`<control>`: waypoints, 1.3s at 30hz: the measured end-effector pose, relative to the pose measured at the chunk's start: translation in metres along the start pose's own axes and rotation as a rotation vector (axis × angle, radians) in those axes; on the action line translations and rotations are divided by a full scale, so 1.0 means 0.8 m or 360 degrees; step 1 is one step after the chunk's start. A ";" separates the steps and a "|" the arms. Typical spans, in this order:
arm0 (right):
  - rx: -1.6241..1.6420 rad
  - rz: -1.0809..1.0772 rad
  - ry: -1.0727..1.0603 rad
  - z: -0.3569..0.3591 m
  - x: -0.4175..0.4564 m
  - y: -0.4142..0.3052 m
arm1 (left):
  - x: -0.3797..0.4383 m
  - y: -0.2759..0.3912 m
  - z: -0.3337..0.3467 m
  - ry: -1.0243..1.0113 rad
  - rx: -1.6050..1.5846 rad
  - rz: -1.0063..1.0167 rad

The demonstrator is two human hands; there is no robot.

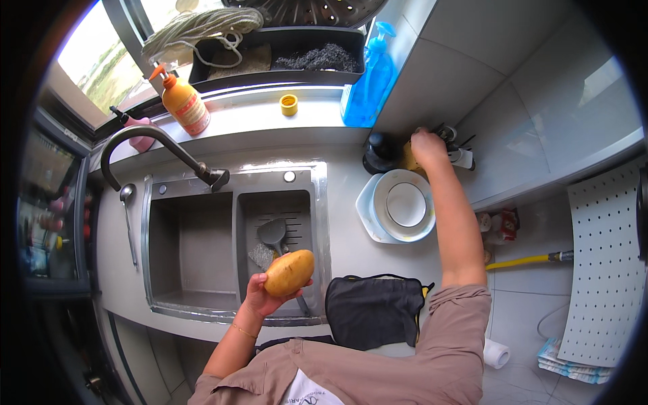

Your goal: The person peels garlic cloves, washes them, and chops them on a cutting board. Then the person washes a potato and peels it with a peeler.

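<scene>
A smooth yellow potato (289, 273) rests in my left hand (260, 298), above the right basin of the double sink (319, 228). Under it in that basin lie a grey spatula (273, 233) and a silvery scrubber (260, 255), both partly covered. My right hand (428, 147) reaches into the far right corner, among utensils (448, 134) standing beside a yellowish object (410, 159). Its fingertips are hidden, so I cannot see whether it grips anything. A stack of white bowls (405, 205) sits just in front of that hand, on the counter.
A dark faucet (152, 132) arches over the left basin, with a ladle (129, 223) beside it. A dark bottle (378, 154) stands behind the bowls. The sill holds an orange pump bottle (185, 104), a yellow cap (288, 105) and a blue pump bottle (369, 81). Black cloth (377, 309) lies at the counter's front.
</scene>
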State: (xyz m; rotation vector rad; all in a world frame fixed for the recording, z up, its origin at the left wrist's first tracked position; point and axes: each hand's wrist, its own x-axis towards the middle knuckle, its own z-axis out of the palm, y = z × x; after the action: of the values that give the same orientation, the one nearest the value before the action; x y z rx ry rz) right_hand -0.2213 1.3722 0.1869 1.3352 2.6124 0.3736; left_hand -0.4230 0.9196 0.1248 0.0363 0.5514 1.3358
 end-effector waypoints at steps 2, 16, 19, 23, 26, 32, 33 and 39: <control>0.0081 0.0030 -0.0047 0.002 0.009 0.003 | -0.001 0.000 0.001 0.0012 0.0001 0.0002; 0.0786 0.0143 0.0665 -0.131 -0.077 0.008 | 0.001 -0.003 -0.012 -0.0010 -0.0091 -0.0018; 0.1808 0.0216 0.0545 -0.149 -0.137 0.004 | -0.003 -0.004 -0.004 -0.0076 -0.0207 0.0047; 0.2972 0.0049 0.0261 -0.107 -0.212 -0.045 | -0.010 -0.004 0.003 -0.0115 -0.0297 0.0220; 0.3471 -0.0059 0.0004 -0.069 -0.272 -0.129 | -0.025 -0.006 -0.006 -0.0053 -0.0429 0.0450; 0.4313 -0.0030 -0.0646 -0.022 -0.366 -0.277 | -0.075 0.010 -0.006 -0.0069 -0.0322 0.0491; 0.4276 -0.0023 -0.0710 -0.023 -0.376 -0.286 | -0.082 0.010 -0.008 -0.0068 -0.0247 0.0463; 0.3807 -0.0078 -0.0781 -0.031 -0.434 -0.322 | -0.110 0.013 -0.012 -0.0195 0.0048 0.0308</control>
State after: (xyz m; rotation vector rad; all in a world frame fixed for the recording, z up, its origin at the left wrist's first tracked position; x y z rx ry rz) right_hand -0.2247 0.9411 0.1491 0.8982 1.4926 -3.1187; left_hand -0.4470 0.8378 0.1514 0.1992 0.4732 1.5023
